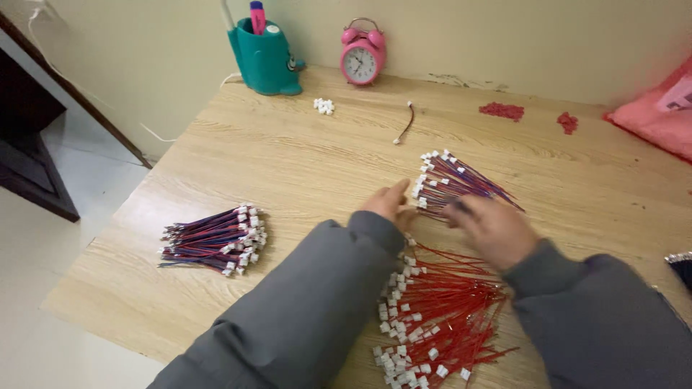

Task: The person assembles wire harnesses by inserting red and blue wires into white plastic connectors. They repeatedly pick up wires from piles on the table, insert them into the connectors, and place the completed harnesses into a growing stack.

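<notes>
Hands (389,202) (494,227) on wire bundle (454,180), connector ends up-left, axis diagonal

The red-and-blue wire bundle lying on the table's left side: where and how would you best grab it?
Grip the bundle of red-and-blue wires across its middle, coming from above with fingers spanning its width. The wires lie flat and roughly parallel, with the white connectors clustered loosely at the right end, so a mid-length pinch probably keeps them together. Neither the left hand nor the right hand is near it.

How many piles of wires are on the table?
3: a red-and-blue pile at left, another by both hands, and an all-red pile between the sleeves. Sleeves may hide more.
</notes>
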